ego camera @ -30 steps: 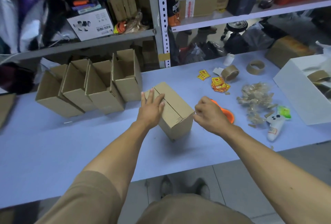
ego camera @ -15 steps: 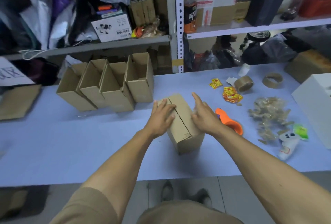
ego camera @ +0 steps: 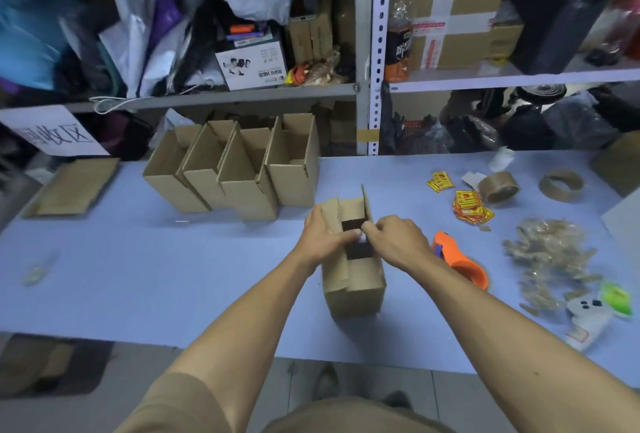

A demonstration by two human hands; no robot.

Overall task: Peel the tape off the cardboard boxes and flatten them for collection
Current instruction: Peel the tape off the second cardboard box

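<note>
- Far left of both hands: flat cardboard sheet [ego camera: 71, 187] lies on the blue table [ego camera: 173, 277], probably the start of the collection pile.
- Up-left of the left hand: row of four open boxes [ego camera: 239, 169] leaning together, tops already open, not flattened yet.
- Left hand [ego camera: 327, 237]: fingers curled over the left top flap of the small cardboard box [ego camera: 351, 261], pulling it outward while bracing the box.
- The box stands upright between the hands, top flaps parted, dark inside showing.
- Right hand [ego camera: 398, 240]: fingers curled, gripping the right flap edge.
- Just right of the right hand: orange tape cutter [ego camera: 462, 264], set down within reach; wad of peeled tape [ego camera: 550, 256] further right.
- Versus half a second ago: flaps were closed under flat, open hands; now they are spread and gripped.
</note>
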